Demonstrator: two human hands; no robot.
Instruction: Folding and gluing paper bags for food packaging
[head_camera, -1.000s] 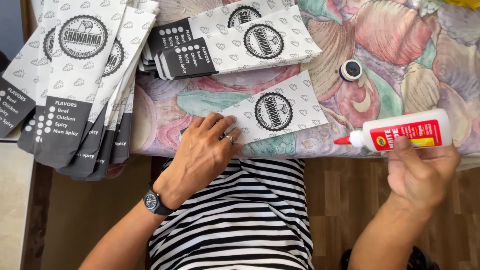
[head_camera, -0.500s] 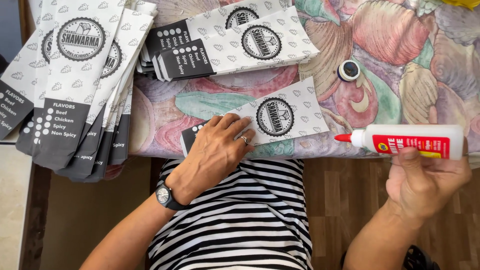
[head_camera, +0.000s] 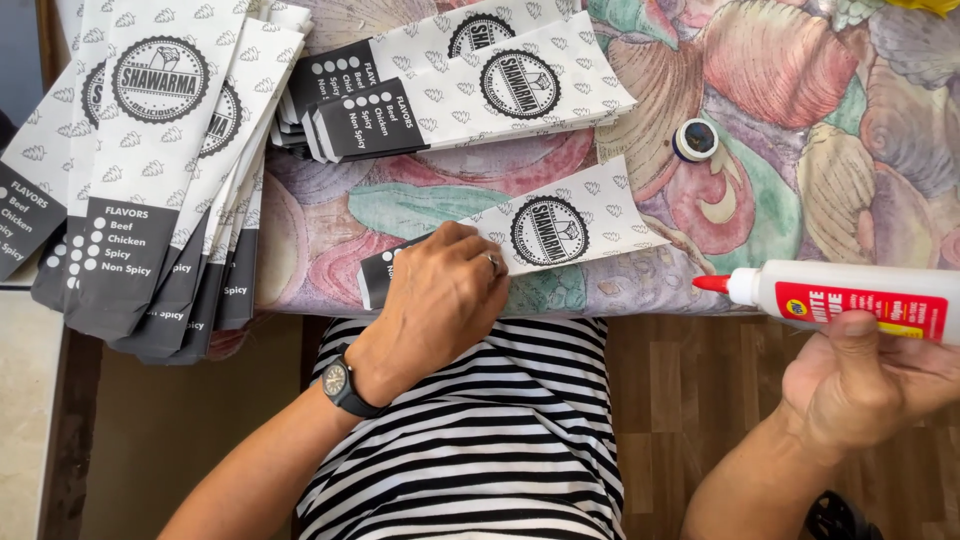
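White paper, printed with a grey pattern and a dark band, lies flat under the left hand, whose fingers press spread on the dark end of this single paper sleeve. Off to the right, past the table edge, the right hand curls closed around a white glue bottle held sideways, red nozzle toward the sleeve. Beyond the left hand's fingertips sits a small stack of sleeves; a larger stack overhangs the floral tablecloth on its outer side. A small round cap rests above the nozzle.
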